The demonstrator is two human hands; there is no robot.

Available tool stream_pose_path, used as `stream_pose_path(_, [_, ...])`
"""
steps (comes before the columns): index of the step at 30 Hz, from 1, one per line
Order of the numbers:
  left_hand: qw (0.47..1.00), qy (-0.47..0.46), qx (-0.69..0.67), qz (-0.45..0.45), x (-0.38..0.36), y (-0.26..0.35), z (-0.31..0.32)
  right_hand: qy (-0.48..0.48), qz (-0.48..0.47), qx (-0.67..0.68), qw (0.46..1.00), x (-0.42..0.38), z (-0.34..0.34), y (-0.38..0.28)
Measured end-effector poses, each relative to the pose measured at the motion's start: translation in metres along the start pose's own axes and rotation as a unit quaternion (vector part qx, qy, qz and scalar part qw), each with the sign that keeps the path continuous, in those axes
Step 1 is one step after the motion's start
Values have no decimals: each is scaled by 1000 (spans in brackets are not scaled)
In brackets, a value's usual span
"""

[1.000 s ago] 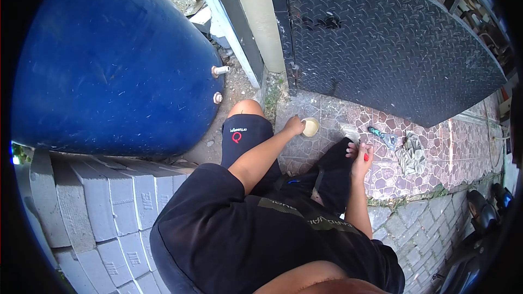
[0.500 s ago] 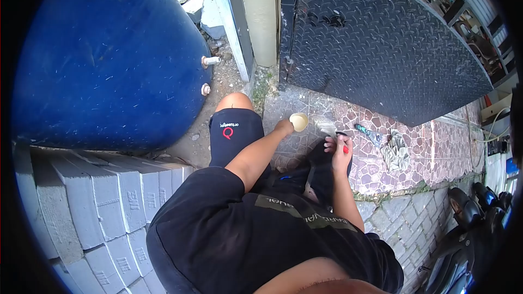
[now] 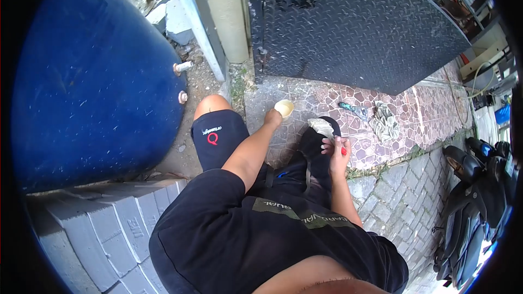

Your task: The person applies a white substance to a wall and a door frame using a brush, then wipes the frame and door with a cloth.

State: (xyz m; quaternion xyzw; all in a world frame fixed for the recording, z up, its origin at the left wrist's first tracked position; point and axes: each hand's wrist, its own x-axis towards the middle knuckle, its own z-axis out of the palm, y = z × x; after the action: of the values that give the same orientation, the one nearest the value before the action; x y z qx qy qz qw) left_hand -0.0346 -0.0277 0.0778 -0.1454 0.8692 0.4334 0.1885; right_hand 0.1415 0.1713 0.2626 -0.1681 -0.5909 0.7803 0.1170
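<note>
My left hand (image 3: 274,118) is closed around a small cream-coloured cup (image 3: 284,108), held out over the tiled floor beside my bent knee. Its pale inside faces up toward me. In my right hand (image 3: 336,151) I grip a red-handled tool (image 3: 344,152). A wide whitish end (image 3: 321,127) shows just beyond my fingers, over my dark trouser leg; the tool's exact kind is not clear. On the tiles past this hand lie a green-handled tool (image 3: 353,110) and a crumpled pale cloth (image 3: 385,122).
A large blue tank (image 3: 98,87) with two pipe fittings stands at my left. Grey blocks (image 3: 109,234) are stacked below it. Ahead is a black diamond-plate metal panel (image 3: 348,27) beside a cream post (image 3: 223,16). A motorcycle (image 3: 468,196) stands on the paving at right.
The view has shifted, so the panel, tank and floor items sit further left. The whitish end now shows more clearly over my leg. Both hands keep their holds.
</note>
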Motion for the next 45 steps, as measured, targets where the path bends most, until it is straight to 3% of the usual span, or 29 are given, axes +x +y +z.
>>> stream_pose_path(1, [993, 47, 90, 63, 28, -23, 19, 3, 1, 6, 1000, -1, -1, 0])
stream_pose_path(2, [1000, 23, -6, 6, 30, -23, 20, 3, -4, 17, 1000, -2, -4, 2])
stream_pose_path(3, [995, 17, 64, 80, 42, -37, 26, 4, 4, 28, 1000, -3, -8, 2])
stream_pose_path(5, [996, 24, 28, 84, 60, -47, 32, 6, -7, 16, 1000, -3, -14, 3])
stream_pose_path(6, [976, 21, 115, 183, 107, -88, 54, 7, -1, 9, 1000, -2, -17, 3])
stream_pose_path(7, [996, 15, -10, 84, 74, -50, 35, 1, -13, 23, 1000, 1, -22, 10])
stream_pose_path(8, [993, 33, -26, 111, 93, -60, 42, 5, -10, 11, 1000, 0, -24, 6])
stream_pose_path(9, [990, -8, -125, 65, 36, -9, 20, 2, -15, 10, 1000, 0, -27, 5])
stream_pose_path(19, [985, -100, -123, 61, 54, 34, 47, 38, -23, 66, 997, 9, -60, 8])
stream_pose_path(27, [989, -102, -101, 27, 63, 30, 61, 14, -29, 47, 998, 26, -65, 10])
stream_pose_path(31, [989, -138, -47, 24, 50, 37, 49, -11, -7, 58, 998, 37, -49, 12])
stream_pose_path(36, [975, -208, -51, -49, 45, 52, 29, -28, -1, 49, 998, 52, -21, 19])
stream_pose_path(38, [966, -250, 59, -22, 33, 69, -2, -41, -3, 43, 998, 64, -16, 33])
stream_pose_path(42, [971, -216, 83, 55, 22, 78, -61, -76, 19, 17, 997, 95, -7, 55])
stream_pose_path(45, [971, -213, 93, 55, 49, 57, -110, -135, 45, -9, 990, 130, -5, 79])
